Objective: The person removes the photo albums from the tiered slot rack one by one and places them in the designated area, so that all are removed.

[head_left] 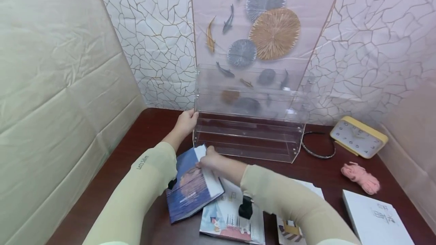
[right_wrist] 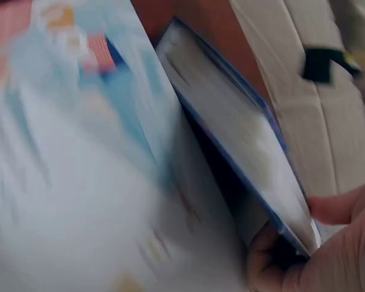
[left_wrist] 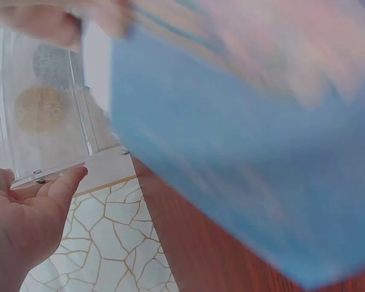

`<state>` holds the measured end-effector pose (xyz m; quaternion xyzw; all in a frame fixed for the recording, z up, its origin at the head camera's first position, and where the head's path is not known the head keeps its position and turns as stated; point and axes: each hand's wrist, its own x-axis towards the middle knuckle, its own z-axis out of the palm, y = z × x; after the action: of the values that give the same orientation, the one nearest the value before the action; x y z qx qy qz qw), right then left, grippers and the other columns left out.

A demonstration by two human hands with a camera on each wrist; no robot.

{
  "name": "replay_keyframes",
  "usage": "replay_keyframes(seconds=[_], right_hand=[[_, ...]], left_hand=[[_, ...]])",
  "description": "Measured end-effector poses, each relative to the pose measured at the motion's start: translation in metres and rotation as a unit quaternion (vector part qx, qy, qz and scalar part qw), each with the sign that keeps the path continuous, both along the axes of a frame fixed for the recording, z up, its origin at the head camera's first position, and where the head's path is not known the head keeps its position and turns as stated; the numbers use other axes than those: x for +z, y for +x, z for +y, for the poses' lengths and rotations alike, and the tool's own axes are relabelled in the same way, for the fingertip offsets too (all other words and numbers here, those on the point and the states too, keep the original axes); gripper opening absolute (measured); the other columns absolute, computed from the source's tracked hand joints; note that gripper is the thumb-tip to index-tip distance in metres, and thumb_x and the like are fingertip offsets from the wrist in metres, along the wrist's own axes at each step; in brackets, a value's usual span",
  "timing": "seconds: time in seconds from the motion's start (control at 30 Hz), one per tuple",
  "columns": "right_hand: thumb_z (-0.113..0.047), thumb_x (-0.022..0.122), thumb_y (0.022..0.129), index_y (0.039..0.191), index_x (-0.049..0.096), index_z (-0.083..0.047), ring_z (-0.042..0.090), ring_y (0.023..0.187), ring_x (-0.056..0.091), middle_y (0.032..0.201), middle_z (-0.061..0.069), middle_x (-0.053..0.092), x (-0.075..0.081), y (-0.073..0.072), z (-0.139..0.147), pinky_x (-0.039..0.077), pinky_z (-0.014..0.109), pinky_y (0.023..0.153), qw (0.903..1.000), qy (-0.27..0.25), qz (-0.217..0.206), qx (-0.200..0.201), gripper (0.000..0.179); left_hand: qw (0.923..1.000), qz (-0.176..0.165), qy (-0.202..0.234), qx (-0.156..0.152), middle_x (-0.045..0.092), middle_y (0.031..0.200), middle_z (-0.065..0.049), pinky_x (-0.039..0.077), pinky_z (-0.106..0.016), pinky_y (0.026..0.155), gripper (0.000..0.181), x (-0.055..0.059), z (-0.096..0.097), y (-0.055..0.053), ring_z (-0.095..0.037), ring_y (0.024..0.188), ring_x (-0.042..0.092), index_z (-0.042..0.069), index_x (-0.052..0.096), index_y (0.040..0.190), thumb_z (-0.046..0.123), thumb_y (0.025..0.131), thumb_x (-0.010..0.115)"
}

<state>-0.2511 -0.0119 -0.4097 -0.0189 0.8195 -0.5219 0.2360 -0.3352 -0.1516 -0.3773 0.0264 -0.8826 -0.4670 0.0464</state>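
My left hand (head_left: pixel 187 121) holds the left side edge of a clear acrylic rack (head_left: pixel 248 150) standing at the back of the table. In the left wrist view, its fingers (left_wrist: pixel 64 188) lie around the clear panel's edge. The right hand (head_left: pixel 212 160) grips a blue hardcover book (head_left: pixel 185 196) by its upper end. Seen from the right wrist, the thumb and fingers pinch the blue book (right_wrist: pixel 231 121), whose page edges show. This book is tilted and partly over a pale picture book (head_left: pixel 235 214) on the table.
Right of these lie another book (head_left: pixel 289 231), partly hidden by the right sleeve, and a white box-like item (head_left: pixel 379 216). Farther back are a pink yarn skein (head_left: pixel 361 177), a yellow-framed clock (head_left: pixel 358 137) and a dark cord (head_left: pixel 318 155). Cloth-covered walls enclose the table.
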Motion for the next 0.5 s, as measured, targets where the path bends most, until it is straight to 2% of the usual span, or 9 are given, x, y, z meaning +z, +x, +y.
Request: replay_keyframes(seconds=[0.13, 0.23, 0.3, 0.37, 0.43, 0.5], right_hand=[[0.0, 0.069, 0.075, 0.138, 0.01, 0.016, 0.044, 0.115, 0.043, 0.129, 0.038, 0.036, -0.013, 0.023, -0.019, 0.042, 0.052, 0.093, 0.9986, -0.02, 0.017, -0.046, 0.087], [0.0, 0.068, 0.076, 0.14, 0.001, 0.018, 0.045, 0.126, 0.031, 0.14, 0.04, 0.021, -0.02, 0.044, -0.031, 0.033, 0.051, 0.102, 0.9973, -0.038, 0.019, -0.061, 0.094], [-0.001, 0.067, 0.078, 0.14, -0.006, 0.016, 0.045, 0.132, 0.02, 0.145, 0.038, 0.007, -0.024, 0.056, -0.036, 0.026, 0.051, 0.106, 0.9973, -0.049, 0.008, -0.053, 0.097], [-0.002, 0.067, 0.081, 0.141, -0.009, 0.014, 0.045, 0.134, 0.016, 0.147, 0.036, 0.003, -0.028, 0.065, -0.04, 0.024, 0.053, 0.106, 0.998, -0.052, -0.002, -0.036, 0.098], [-0.006, 0.07, 0.08, 0.142, -0.003, 0.014, 0.045, 0.133, 0.018, 0.146, 0.036, 0.009, -0.031, 0.07, -0.042, 0.025, 0.053, 0.106, 0.9993, -0.03, 0.012, -0.017, 0.098], [-0.012, 0.074, 0.08, 0.142, 0.007, 0.015, 0.045, 0.131, 0.024, 0.142, 0.038, 0.019, -0.033, 0.073, -0.041, 0.029, 0.052, 0.104, 0.9984, 0.012, 0.053, 0.015, 0.095]], left_hand=[[1.0, 0.004, 0.003, 0.0, 0.048, 0.136, -0.015, 0.038, -0.042, 0.101, 0.043, -0.002, 0.0, 0.001, -0.028, 0.124, 0.045, 0.005, 0.045, 0.139, 0.025, 0.102, 0.04], [1.0, 0.006, 0.006, 0.002, 0.048, 0.136, -0.016, 0.041, -0.041, 0.098, 0.043, -0.002, -0.002, 0.001, -0.027, 0.12, 0.049, 0.004, 0.045, 0.139, 0.025, 0.101, 0.041], [0.9999, 0.01, 0.005, 0.005, 0.048, 0.136, -0.016, 0.042, -0.04, 0.097, 0.043, -0.001, -0.005, 0.002, -0.027, 0.119, 0.049, 0.003, 0.045, 0.138, 0.024, 0.101, 0.041], [0.9998, 0.016, 0.002, 0.008, 0.049, 0.135, -0.016, 0.042, -0.041, 0.097, 0.043, -0.001, -0.008, 0.002, -0.027, 0.118, 0.05, 0.003, 0.046, 0.138, 0.024, 0.101, 0.041], [0.9997, 0.022, -0.003, 0.01, 0.05, 0.134, -0.016, 0.041, -0.042, 0.098, 0.043, -0.001, -0.01, 0.001, -0.028, 0.12, 0.049, 0.003, 0.046, 0.137, 0.025, 0.101, 0.041], [0.9997, 0.023, -0.003, 0.011, 0.048, 0.135, -0.016, 0.04, -0.043, 0.099, 0.044, -0.001, -0.013, 0.001, -0.029, 0.12, 0.049, 0.003, 0.044, 0.139, 0.026, 0.101, 0.04]])
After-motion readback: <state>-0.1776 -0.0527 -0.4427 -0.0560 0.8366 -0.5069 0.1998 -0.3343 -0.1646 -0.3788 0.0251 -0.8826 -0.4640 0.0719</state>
